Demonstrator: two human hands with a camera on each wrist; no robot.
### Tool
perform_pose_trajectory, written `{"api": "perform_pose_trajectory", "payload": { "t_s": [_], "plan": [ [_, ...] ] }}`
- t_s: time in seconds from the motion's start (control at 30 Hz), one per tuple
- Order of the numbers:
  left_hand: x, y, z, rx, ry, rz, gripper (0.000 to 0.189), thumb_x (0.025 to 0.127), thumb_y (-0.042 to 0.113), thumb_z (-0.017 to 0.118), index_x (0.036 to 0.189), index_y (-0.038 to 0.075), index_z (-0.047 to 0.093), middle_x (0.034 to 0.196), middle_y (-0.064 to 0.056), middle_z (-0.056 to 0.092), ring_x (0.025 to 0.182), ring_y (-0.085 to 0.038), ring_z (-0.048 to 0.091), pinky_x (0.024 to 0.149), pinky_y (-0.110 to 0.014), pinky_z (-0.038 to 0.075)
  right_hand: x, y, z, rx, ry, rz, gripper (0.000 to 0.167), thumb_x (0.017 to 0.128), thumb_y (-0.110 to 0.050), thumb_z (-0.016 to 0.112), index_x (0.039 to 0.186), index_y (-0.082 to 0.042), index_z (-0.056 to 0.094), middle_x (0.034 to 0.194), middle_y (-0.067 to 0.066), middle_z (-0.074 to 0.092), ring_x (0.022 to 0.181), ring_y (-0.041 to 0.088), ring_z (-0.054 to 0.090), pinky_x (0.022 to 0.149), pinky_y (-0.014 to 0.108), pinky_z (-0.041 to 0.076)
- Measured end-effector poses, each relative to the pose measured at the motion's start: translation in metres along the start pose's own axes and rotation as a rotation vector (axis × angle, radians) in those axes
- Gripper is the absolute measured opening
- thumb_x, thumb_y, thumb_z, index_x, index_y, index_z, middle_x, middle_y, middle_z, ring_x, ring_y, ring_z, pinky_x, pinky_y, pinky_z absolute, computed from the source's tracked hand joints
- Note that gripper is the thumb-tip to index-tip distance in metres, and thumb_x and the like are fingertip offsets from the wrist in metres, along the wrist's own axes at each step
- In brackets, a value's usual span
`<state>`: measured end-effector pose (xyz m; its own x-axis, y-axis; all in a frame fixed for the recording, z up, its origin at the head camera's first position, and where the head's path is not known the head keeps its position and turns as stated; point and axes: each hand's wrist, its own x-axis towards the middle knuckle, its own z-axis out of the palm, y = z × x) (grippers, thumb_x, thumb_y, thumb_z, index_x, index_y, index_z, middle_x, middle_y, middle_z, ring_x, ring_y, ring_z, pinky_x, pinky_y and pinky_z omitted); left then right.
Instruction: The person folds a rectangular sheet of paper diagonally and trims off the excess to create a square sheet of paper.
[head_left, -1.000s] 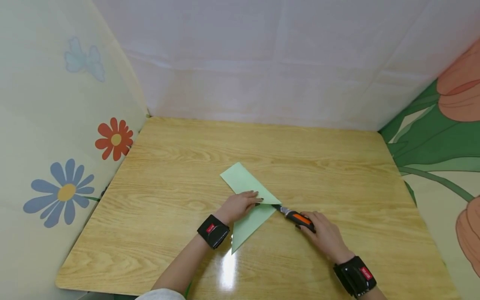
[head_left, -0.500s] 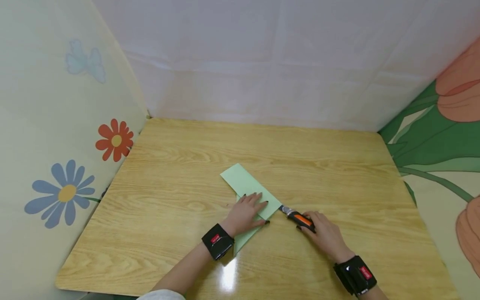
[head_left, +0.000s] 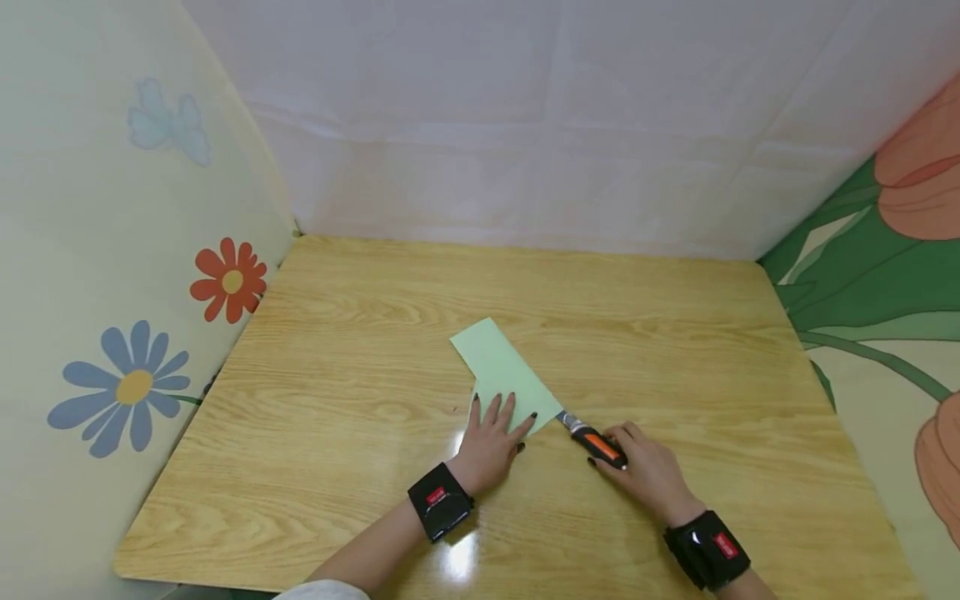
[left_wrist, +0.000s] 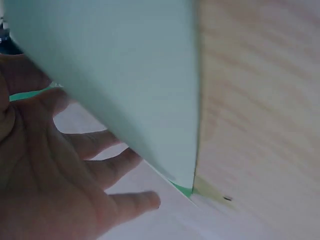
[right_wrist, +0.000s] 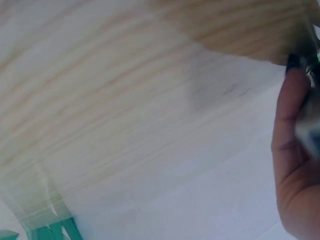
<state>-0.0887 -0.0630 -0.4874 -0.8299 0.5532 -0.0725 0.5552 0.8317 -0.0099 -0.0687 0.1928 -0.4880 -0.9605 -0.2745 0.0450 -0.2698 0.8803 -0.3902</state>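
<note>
A folded sheet of pale green paper (head_left: 508, 360) lies slantwise near the middle of the table. Over its near edge my left hand (head_left: 483, 454) spreads straight fingers; the left wrist view shows the fingers along the raised slanting edge of the sheet. Gripped by the handle, a black and orange utility knife (head_left: 597, 444) is in my right hand (head_left: 656, 477). The knife's front end meets the paper's right corner, and the blade is hidden there. At the edge of the right wrist view, only the thumb side of the right hand (right_wrist: 292, 165) shows.
The wood-grain table (head_left: 360, 333) extends around the paper on all sides. Behind it hangs a pale cloth (head_left: 525, 150). Flower-printed panels stand at the left (head_left: 142, 267) and right. A black band (head_left: 441, 502) is strapped on each wrist.
The upper paper layer has swung down over the lower one. My left hand has moved toward me, from pinching the fold to spread fingers on the near edge. The knife stays nearly in place.
</note>
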Motion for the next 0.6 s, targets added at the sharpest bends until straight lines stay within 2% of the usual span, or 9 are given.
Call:
{"api": "perform_pose_trajectory", "payload": {
  "t_s": [0.13, 0.3, 0.43, 0.6],
  "plan": [
    [-0.002, -0.004, -0.001, -0.068, -0.028, -0.002, 0.046, 0.095, 0.027, 0.051, 0.141, 0.024, 0.045, 0.146, -0.019, 0.035, 0.134, -0.038, 0.031, 0.105, -0.057, 0.027, -0.002, -0.008, 0.003, -0.008, -0.007, -0.013, 0.037, 0.071, -0.027, 0.080, 0.097, -0.006, 0.064, 0.088, 0.002, 0.058, 0.063, 0.007, 0.048, 0.053, 0.023, 0.039],
    [-0.002, -0.007, 0.000, -0.149, -0.042, -0.001, 0.045, 0.096, 0.030, 0.049, 0.140, 0.020, 0.046, 0.147, -0.021, 0.033, 0.135, -0.040, 0.029, 0.106, -0.056, 0.026, -0.002, -0.019, 0.007, 0.002, -0.049, 0.051, 0.038, 0.072, -0.027, 0.080, 0.097, -0.004, 0.063, 0.087, 0.004, 0.060, 0.065, 0.009, 0.050, 0.055, 0.025, 0.042],
    [-0.003, -0.009, 0.001, -0.170, -0.058, 0.007, 0.046, 0.095, 0.020, 0.050, 0.142, 0.020, 0.044, 0.148, -0.022, 0.030, 0.135, -0.040, 0.028, 0.106, -0.056, 0.026, 0.000, -0.023, 0.008, 0.002, -0.055, 0.076, 0.039, 0.072, -0.027, 0.080, 0.098, -0.003, 0.063, 0.089, 0.005, 0.061, 0.066, 0.010, 0.052, 0.056, 0.026, 0.043],
    [-0.004, -0.009, 0.000, -0.198, -0.084, 0.002, 0.055, 0.091, 0.007, 0.051, 0.143, 0.021, 0.042, 0.150, -0.022, 0.026, 0.136, -0.042, 0.023, 0.104, -0.062, 0.023, 0.001, -0.019, 0.008, 0.005, -0.056, 0.077, 0.037, 0.073, -0.026, 0.079, 0.099, -0.005, 0.064, 0.089, 0.005, 0.062, 0.066, 0.010, 0.052, 0.056, 0.027, 0.043]
  ]
}}
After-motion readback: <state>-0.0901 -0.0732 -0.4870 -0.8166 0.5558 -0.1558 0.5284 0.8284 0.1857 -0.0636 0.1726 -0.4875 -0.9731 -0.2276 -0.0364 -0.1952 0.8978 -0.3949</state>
